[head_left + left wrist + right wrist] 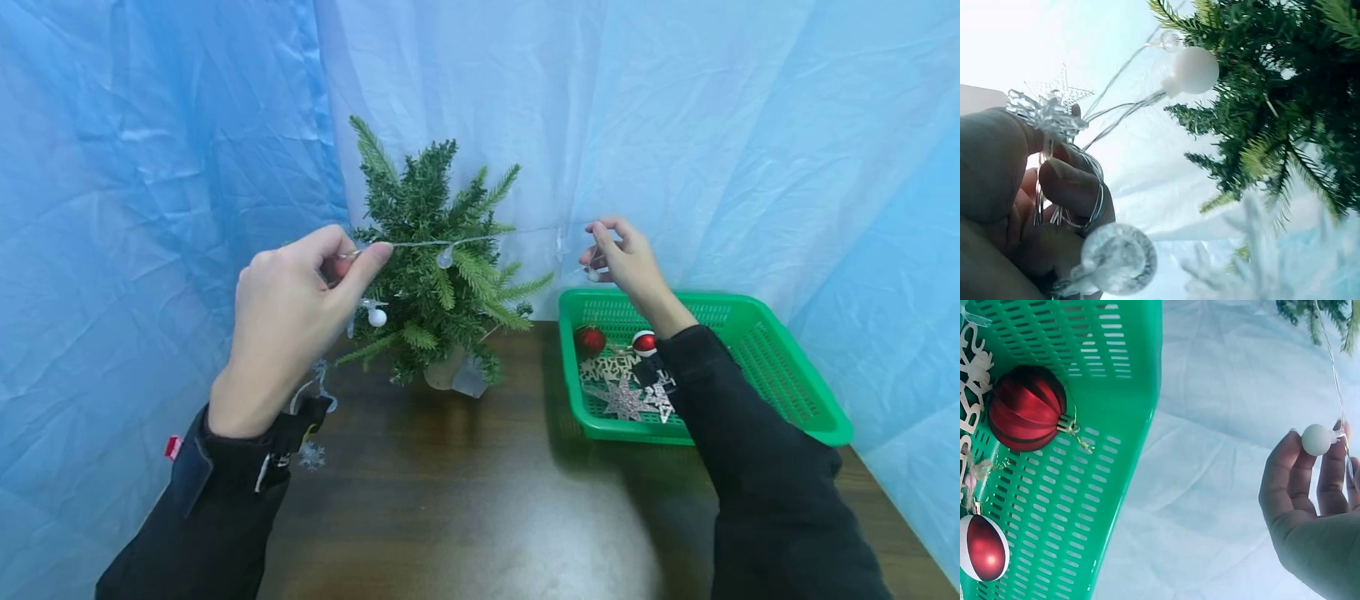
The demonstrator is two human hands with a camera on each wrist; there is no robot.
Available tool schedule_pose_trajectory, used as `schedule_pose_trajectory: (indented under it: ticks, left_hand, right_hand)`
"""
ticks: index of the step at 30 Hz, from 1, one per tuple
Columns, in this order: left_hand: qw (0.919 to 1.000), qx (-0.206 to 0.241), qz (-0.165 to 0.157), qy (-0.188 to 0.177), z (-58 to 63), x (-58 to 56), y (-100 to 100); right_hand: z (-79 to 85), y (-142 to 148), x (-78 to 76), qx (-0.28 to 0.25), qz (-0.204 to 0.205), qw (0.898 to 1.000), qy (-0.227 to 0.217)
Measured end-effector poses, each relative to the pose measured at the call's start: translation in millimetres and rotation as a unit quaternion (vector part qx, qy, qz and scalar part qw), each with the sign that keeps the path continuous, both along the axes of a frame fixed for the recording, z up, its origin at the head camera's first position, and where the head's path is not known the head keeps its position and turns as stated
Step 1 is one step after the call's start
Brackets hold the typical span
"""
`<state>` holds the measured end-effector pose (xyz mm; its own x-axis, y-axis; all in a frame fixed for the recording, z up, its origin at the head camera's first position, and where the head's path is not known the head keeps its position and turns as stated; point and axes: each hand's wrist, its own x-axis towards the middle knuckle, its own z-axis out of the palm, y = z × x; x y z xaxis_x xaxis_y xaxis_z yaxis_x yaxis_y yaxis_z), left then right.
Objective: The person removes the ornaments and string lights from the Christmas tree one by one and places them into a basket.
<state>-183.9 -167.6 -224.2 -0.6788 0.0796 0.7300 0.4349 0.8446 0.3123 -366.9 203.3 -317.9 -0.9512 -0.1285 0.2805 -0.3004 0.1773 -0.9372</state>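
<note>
A string of fairy lights [446, 257] stretches between my two hands, across the front of a small artificial Christmas tree [420, 208]. My left hand [288, 317], at the tree's left side, pinches the wire between thumb and forefinger. In the left wrist view a looped bundle of its wire [1099, 181] hangs in the fingers, with a clear star light [1054, 115] and a clear bulb [1119, 258]. To the right of the tree my right hand [630, 262] holds the other part of the wire, with a white ball bulb [1318, 440] at its fingertips.
A green plastic basket [795, 350] stands at the right under my right forearm. Inside lie a red ball ornament [590, 340], a red-and-white ball [644, 342], a glittery star [624, 400] and cut-out lettering [611, 367]. Blue-white cloth [675, 125] hangs behind the brown table [450, 500].
</note>
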Motion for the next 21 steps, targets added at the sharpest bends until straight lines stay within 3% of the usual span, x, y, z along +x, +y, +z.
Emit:
schedule_pose_trajectory:
  ticks: [5,9,14,21]
  left_hand:
    - [0.9998,0.015,0.000,-0.012,-10.9,8.5,-8]
    - [0.9966,0.080,-0.017,0.007,-18.5,14.0,-13]
    - [0.9815,0.166,-0.070,0.063,-26.1,21.2,-15]
    - [0.9567,0.225,-0.145,0.114,-50.0,23.8,-16]
  right_hand:
    - [-3.1,-1,11.9,-0.010,0.013,1.000,0.009]
    - [-3.8,-3,23.4,-0.037,0.032,0.999,0.014]
    - [-1.0,-6,36.9,-0.060,0.051,0.996,0.037]
    - [-4.6,-6,58.0,-0.028,0.038,0.997,0.061]
